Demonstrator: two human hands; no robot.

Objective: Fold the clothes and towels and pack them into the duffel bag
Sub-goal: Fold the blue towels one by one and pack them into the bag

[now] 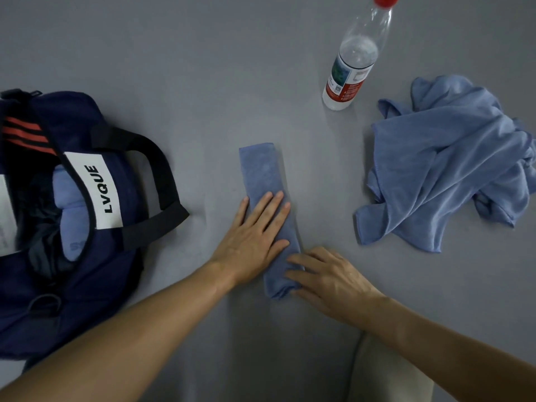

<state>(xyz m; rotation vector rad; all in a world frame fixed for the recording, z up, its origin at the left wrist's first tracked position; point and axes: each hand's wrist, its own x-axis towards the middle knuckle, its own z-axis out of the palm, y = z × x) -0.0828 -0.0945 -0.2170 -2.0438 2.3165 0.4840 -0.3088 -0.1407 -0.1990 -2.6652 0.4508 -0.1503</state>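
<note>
A blue towel (262, 171), folded into a narrow strip, lies in the middle of the grey surface. My left hand (255, 236) lies flat on its middle with straight fingers. My right hand (327, 275) touches the strip's near end, its fingertips resting on the cloth. A navy duffel bag (116, 181) with black handles and a white label stands open at the left, and a folded light blue cloth (71, 210) shows inside it. A crumpled blue towel (446, 166) lies loose at the right.
A clear plastic water bottle (352, 62) with a red cap stands at the back, right of centre. The grey surface (203, 68) stretches wide behind the towel. A pale edge (385, 372) shows at the bottom between my arms.
</note>
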